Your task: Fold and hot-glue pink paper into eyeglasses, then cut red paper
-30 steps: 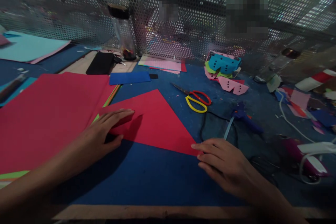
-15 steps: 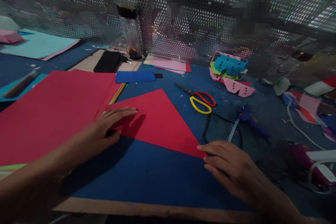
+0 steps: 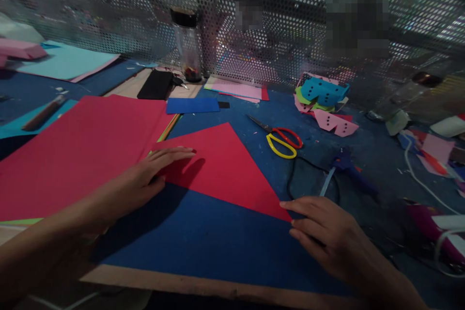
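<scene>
Paper in a bright red triangle point(image 3: 232, 169) lies flat on the blue-covered tabletop point(image 3: 203, 247) straight in front of me, between my two grips, with its peak pointing away. Having it there seems sensible to me, since both ends come within easy reach. My left grip point(image 3: 152, 169) is spread, fingers long and nearly straight over the left end, thumb apart from them near the front edge. I take it to be there to steady that end, though a shadow falls beside the fingers and I cannot tell whether the tips press down. My right grip point(image 3: 327, 227) is at the sharp right corner, fingertips gathered close and touching it; whether they pinch the corner or only pin it, I cannot tell. Placed so, the two would probably stop the sheet from sliding.

To my left, a stack of large, deep pinkish-red paper sheets point(image 3: 83, 150) lies under my forearm (handy, I suppose, for supply). Metal scissors with one red and one yellow handle point(image 3: 269, 129) rest beyond the sheet's right slope, and a dark blue plastic glue gun point(image 3: 350, 169) lies past my right fingers, both likely set aside to leave this patch free.
</scene>
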The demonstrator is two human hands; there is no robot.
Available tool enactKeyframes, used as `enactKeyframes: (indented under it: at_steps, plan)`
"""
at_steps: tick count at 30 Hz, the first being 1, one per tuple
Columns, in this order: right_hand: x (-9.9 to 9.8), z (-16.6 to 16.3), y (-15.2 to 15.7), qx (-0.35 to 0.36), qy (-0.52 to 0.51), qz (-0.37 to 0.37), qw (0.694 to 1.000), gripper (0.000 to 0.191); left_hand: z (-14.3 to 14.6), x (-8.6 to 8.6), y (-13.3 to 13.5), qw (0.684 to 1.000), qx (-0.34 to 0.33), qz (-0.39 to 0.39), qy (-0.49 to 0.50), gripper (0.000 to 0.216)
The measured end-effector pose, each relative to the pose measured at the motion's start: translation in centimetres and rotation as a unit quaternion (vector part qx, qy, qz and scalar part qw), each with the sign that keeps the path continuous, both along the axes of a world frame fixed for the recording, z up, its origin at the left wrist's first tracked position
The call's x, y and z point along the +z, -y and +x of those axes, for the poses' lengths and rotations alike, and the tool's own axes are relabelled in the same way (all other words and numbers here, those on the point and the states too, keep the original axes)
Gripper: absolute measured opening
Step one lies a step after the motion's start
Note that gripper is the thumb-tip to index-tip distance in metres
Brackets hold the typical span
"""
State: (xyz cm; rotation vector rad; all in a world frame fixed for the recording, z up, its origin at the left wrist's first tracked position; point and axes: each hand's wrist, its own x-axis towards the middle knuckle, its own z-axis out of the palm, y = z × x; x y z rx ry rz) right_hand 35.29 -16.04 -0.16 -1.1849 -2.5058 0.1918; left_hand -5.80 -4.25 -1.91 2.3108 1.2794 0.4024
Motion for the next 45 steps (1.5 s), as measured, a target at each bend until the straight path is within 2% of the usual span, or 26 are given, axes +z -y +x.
enactKeyframes:
  at_steps: [10, 18, 22, 25, 28, 31, 33, 36, 38, 40, 45]
  plan:
    - [0.2, 0.4, 0.0, 0.005, 0.016, -0.021, 1.000, 0.007, 0.2, 1.7, 0.4, 0.999, -0.011, -0.040, -0.013, 0.064]
    - [1.0, 0.3, -0.1, 0.004, 0.006, -0.055, 0.998, 0.006, -1.0, -0.1, -0.7, 0.999, -0.041, 0.002, 0.010, 0.067]
    - [0.8, 0.3, -0.1, -0.004, -0.016, -0.049, 0.999, 0.009, -0.9, 0.2, -0.7, 0.999, -0.043, 0.002, 0.010, 0.068]
    - [0.5, 0.3, -0.1, -0.005, -0.035, -0.033, 0.999, 0.011, -0.3, 1.1, -0.1, 0.999, -0.014, -0.021, 0.023, 0.060]
    - [0.1, 0.4, -0.1, -0.008, -0.040, -0.019, 0.999, 0.005, 0.7, 2.2, 0.4, 0.996, 0.043, -0.060, 0.050, 0.048]
    - [-0.2, 0.4, -0.1, -0.011, -0.044, -0.007, 0.999, 0.012, 1.4, 2.8, 0.2, 0.990, 0.104, -0.035, 0.086, 0.039]
    - [-0.3, 0.4, -0.1, -0.015, -0.052, 0.007, 0.999, 0.014, 1.3, 2.7, -0.4, 0.994, 0.095, 0.033, 0.051, 0.038]
    - [-0.2, 0.4, -0.1, -0.018, -0.067, 0.027, 0.997, 0.014, 0.8, 2.2, -1.5, 0.986, 0.104, 0.106, -0.070, 0.054]
    - [-0.1, 0.3, -0.2, -0.015, -0.069, 0.027, 0.997, 0.013, 0.6, 2.0, -1.9, 0.979, 0.102, 0.098, -0.149, 0.070]
    - [0.0, 0.1, -0.4, -0.010, -0.065, 0.021, 0.998, 0.013, 0.6, 2.0, -2.0, 0.976, 0.094, 0.081, -0.179, 0.076]
    - [0.8, -0.8, -1.1, 0.011, -0.048, 0.000, 0.999, 0.009, 0.6, 1.8, -1.7, 0.982, 0.098, 0.070, -0.147, 0.072]
